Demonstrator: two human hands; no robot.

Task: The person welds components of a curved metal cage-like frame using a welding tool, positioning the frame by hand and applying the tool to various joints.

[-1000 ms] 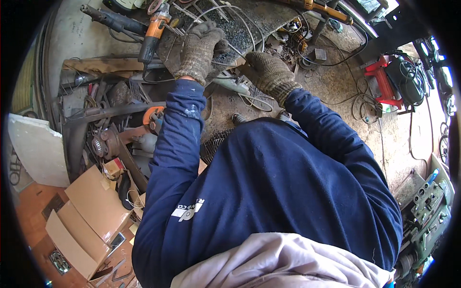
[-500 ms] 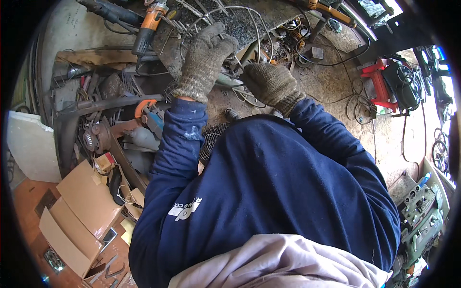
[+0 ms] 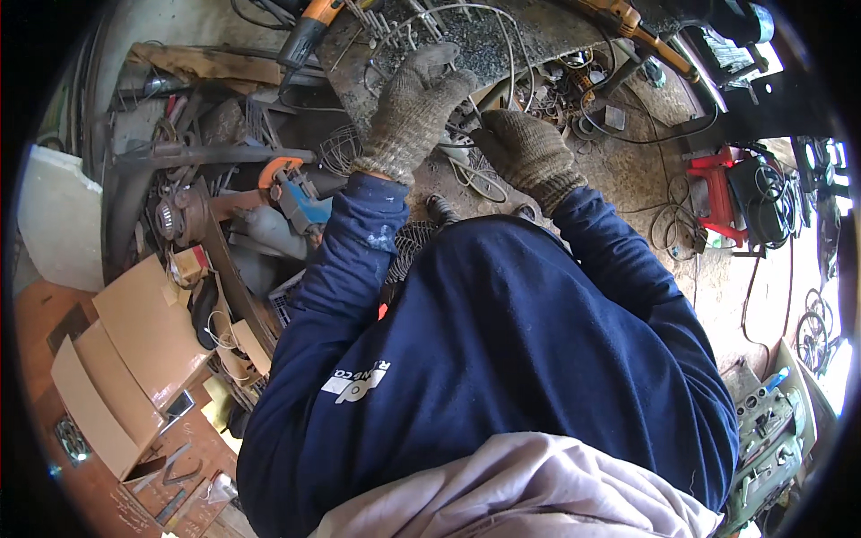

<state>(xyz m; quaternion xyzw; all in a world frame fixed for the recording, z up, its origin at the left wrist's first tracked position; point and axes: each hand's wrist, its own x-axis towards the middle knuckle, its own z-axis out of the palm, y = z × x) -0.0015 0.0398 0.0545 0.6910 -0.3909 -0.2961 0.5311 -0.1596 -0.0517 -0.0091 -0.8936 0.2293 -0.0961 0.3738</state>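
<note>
My left hand (image 3: pixel 417 108), in a grey-brown knitted glove, is closed at the near edge of the dark worktable (image 3: pixel 560 34). Its fingertips pinch a thin metal rod, which slants down toward my right hand. The same kind of glove covers my right hand (image 3: pixel 529 154), a little lower and to the right, with the fingers curled closed around the rod's lower part; its exact end is hidden. Beyond both hands, a large loop of bent metal wire (image 3: pixel 511 67) arches over the tabletop. Several short metal rods (image 3: pixel 387 29) stand near the loop's left side.
An orange-and-black power tool (image 3: pixel 311 34) lies at the table's left; another orange tool (image 3: pixel 632 27) is at far right. Scrap metal and a blue tool (image 3: pixel 305 202) crowd the left. A cardboard box (image 3: pixel 148 318), a red stool (image 3: pixel 715 197), cables and a green machine (image 3: pixel 767 457) surround me.
The view has shifted, so the table and tools sit higher and farther right in the picture. My hands keep nearly the same grip and spacing.
</note>
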